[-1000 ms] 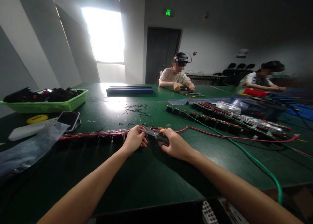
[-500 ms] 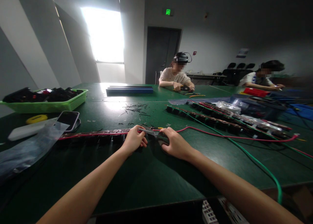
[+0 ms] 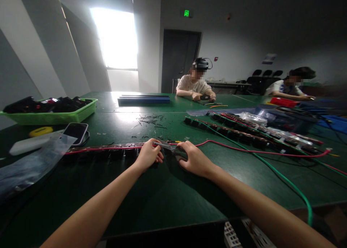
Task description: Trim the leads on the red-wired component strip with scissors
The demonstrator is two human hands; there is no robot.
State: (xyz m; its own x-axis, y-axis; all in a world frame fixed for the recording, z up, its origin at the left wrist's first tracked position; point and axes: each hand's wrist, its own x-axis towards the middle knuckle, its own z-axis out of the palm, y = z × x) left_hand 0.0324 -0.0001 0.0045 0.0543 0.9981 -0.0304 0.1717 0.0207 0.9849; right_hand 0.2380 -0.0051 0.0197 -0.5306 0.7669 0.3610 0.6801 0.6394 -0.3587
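Observation:
A long black strip of parts with red wires along it (image 3: 108, 150) lies on the green table (image 3: 151, 204). At its right end my left hand (image 3: 149, 156) is closed, pinching a thin grey metallic piece (image 3: 163, 145). My right hand (image 3: 193, 157) is closed around a dark rounded object (image 3: 180, 153) whose kind is unclear, close to the other end of the grey piece. A red cable (image 3: 233, 145) runs off to the right from beside my right hand. What lies between the fingertips is partly hidden.
Left are a green basket (image 3: 81, 114) of black parts, a phone (image 3: 75, 133), a yellow object (image 3: 40, 131) and a plastic bag (image 3: 32, 165). Dark clippings (image 3: 151, 121) lie ahead. More wired strips (image 3: 233, 132) and a green cable (image 3: 282, 175) are right. Two people sit across the table.

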